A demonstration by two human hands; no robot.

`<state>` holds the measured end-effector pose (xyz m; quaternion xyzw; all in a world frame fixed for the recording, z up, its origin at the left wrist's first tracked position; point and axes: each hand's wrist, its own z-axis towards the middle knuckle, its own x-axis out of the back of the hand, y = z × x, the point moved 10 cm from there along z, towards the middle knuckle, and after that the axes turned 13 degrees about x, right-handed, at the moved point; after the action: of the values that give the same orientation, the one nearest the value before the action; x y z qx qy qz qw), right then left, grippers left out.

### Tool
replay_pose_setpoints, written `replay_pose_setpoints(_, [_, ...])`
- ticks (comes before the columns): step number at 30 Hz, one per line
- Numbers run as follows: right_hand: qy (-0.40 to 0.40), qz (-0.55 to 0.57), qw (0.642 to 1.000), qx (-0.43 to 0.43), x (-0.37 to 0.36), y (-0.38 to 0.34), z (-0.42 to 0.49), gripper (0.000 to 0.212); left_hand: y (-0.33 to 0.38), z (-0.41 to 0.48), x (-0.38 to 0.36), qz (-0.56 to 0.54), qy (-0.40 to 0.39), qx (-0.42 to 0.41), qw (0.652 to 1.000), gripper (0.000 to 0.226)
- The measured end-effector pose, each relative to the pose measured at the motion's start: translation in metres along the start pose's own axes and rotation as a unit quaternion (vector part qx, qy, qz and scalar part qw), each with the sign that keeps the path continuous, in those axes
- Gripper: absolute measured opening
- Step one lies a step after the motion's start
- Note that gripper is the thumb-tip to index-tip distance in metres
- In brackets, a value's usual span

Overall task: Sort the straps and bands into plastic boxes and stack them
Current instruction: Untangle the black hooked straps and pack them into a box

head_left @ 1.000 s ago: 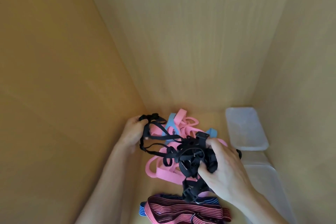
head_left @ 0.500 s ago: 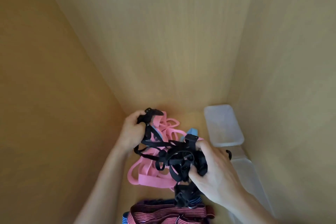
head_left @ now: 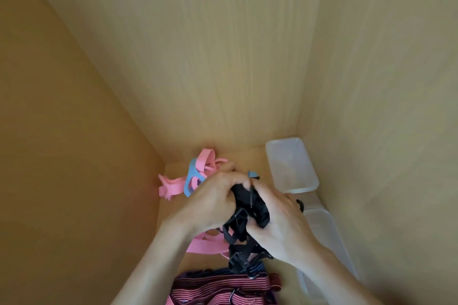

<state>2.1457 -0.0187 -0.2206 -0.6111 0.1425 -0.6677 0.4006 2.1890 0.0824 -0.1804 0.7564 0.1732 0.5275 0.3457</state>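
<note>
Black straps (head_left: 259,212) gripped two-handed, boxes (head_left: 292,163) hugging wall (head_left: 386,131)

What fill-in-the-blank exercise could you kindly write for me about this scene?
1. The left hand and right hand together grip a bundle of ____ straps.
2. The far box and near box both stand against the ____ wall.
3. Among the pink bands lies a ____ band.

Missing words: black; right; blue.
</note>
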Motion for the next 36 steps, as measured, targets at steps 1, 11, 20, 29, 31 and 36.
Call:
replay_pose_setpoints(1, [0.004, 0.018, 1.0, -0.011, 0.001, 0.003, -0.002, 0.061, 0.0, 0.0, -0.005, -0.015, -0.01, 0.003, 1.0, 0.058])
replay_pose_setpoints(11, [0.107, 0.06, 0.991, -0.047, 0.037, 0.019, -0.022, 0.046, -0.022, 0.003, 0.002, -0.178, -0.059, 0.078, 0.979, 0.055])
replay_pose_setpoints(20, [0.136, 0.005, 0.989, -0.063, 0.066, 0.034, -0.028, 0.045, -0.069, 0.019, -0.029, -0.272, -0.091, 0.147, 0.947, 0.046])
replay_pose_setpoints(29, [-0.046, -0.158, 0.986, -0.035, 0.006, 0.043, -0.023, 0.048, -0.118, 0.064, -0.075, 0.046, -0.014, 0.226, 0.973, 0.037])
replay_pose_setpoints(31, [-0.07, -0.169, 0.982, -0.035, -0.005, 0.046, -0.021, 0.051, -0.113, 0.072, -0.088, 0.145, -0.025, 0.216, 0.965, 0.042])
replay_pose_setpoints(36, [-0.086, -0.168, 0.981, -0.037, -0.016, 0.049, -0.017, 0.06, -0.1, 0.075, -0.097, 0.168, -0.023, 0.152, 0.974, 0.019])
